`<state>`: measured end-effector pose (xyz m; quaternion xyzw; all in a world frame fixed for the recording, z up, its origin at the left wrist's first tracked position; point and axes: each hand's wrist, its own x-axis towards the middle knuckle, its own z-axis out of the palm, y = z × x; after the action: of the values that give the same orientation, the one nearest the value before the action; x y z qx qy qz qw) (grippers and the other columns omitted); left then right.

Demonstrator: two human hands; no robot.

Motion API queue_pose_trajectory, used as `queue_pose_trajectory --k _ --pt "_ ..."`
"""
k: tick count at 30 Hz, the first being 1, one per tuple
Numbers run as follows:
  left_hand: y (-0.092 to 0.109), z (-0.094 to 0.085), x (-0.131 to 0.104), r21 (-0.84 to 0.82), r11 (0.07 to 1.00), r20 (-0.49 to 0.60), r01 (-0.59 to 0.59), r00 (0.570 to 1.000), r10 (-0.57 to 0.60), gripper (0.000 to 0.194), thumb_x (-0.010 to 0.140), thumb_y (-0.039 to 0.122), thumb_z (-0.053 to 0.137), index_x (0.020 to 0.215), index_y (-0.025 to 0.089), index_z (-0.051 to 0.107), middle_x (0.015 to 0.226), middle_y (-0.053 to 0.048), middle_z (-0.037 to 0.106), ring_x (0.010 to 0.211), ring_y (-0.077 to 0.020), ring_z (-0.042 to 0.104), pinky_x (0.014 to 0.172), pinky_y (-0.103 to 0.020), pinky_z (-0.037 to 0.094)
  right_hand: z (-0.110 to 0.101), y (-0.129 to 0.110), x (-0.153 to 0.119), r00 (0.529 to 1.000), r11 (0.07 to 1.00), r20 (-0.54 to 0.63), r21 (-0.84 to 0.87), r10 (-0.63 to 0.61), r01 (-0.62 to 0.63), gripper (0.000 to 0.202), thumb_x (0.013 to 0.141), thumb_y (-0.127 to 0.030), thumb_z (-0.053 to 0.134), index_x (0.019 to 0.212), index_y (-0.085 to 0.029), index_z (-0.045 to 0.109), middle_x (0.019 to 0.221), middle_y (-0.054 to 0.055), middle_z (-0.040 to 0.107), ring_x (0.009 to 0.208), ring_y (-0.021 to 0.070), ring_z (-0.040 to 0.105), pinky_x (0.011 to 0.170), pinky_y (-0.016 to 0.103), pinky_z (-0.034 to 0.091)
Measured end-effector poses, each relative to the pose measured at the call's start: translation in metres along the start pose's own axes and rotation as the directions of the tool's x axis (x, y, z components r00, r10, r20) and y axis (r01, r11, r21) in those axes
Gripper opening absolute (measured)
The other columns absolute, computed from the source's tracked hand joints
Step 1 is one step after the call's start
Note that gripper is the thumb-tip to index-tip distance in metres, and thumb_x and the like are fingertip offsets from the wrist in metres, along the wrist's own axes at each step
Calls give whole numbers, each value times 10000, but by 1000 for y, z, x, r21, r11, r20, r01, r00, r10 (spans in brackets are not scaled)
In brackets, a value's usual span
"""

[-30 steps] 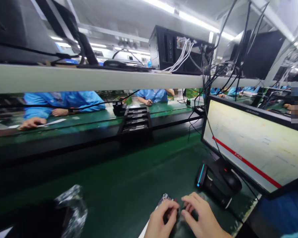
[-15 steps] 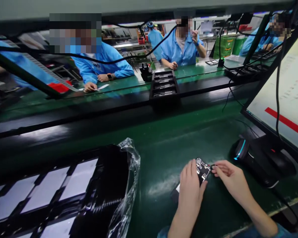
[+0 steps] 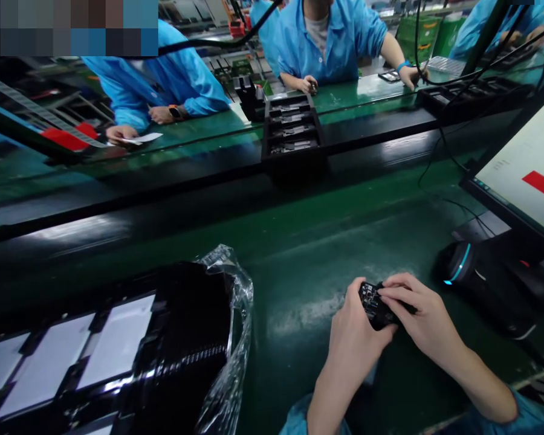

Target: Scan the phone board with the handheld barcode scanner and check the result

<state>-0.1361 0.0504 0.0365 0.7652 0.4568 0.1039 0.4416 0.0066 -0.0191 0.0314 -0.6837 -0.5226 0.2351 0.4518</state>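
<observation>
Closer in than before, my right hand (image 3: 419,308) touches, grip unclear, the two o'clock edge of the circuit board (image 3: 370,305), a probably light, stiff, fragile piece best held by its rims, which my left hand (image 3: 351,329) clamps from nine o'clock over the counter (image 3: 294,338) at four o'clock

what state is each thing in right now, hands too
left hand: closed around the board
right hand: fingers bent, at the board's edge
board: held, circuitry exposed
scanner: blue strip lit
monitor: on, red bar showing
black tray: loaded with white panels
plastic wrap: crumpled, beside the tray
</observation>
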Motion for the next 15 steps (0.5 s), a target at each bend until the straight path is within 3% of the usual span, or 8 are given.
queue_pose_trajectory --k 3,7,11,15 --pt "2 -2 -4 -69 997 -3 -26 1000 26 836 677 246 800 1377 255 344 1179 -82 662 1008 -273 683 805 -346 540 -3 -10 1 997 998 -49 -31 -64 63 168 937 -215 594 973 -259 751 1025 55 672 952 187 634 817 320 535" --pt "5 -7 -12 -113 989 -26 -91 996 88 775 732 296 776 1385 277 359 1201 -83 656 1005 -266 684 813 -351 547 -11 -28 6 1000 1000 -17 -14 -5 5 110 917 -220 622 905 -245 728 994 41 685 902 173 664 809 292 558" --pt "8 -9 -17 -105 982 -68 -159 986 152 677 805 337 714 1382 277 363 1237 -89 647 1017 -257 685 836 -356 558 -26 -45 12 994 994 106 -103 -26 37 130 939 -191 541 903 -225 660 947 31 683 860 163 662 776 275 555" --pt "10 -9 -20 -61 975 -100 -215 973 208 622 837 340 681 1372 265 374 1268 -91 637 1067 -258 673 870 -365 560 -42 -58 21 951 975 307 -202 -25 91 180 954 -175 470 885 -211 631 946 32 648 814 151 635 732 271 530"
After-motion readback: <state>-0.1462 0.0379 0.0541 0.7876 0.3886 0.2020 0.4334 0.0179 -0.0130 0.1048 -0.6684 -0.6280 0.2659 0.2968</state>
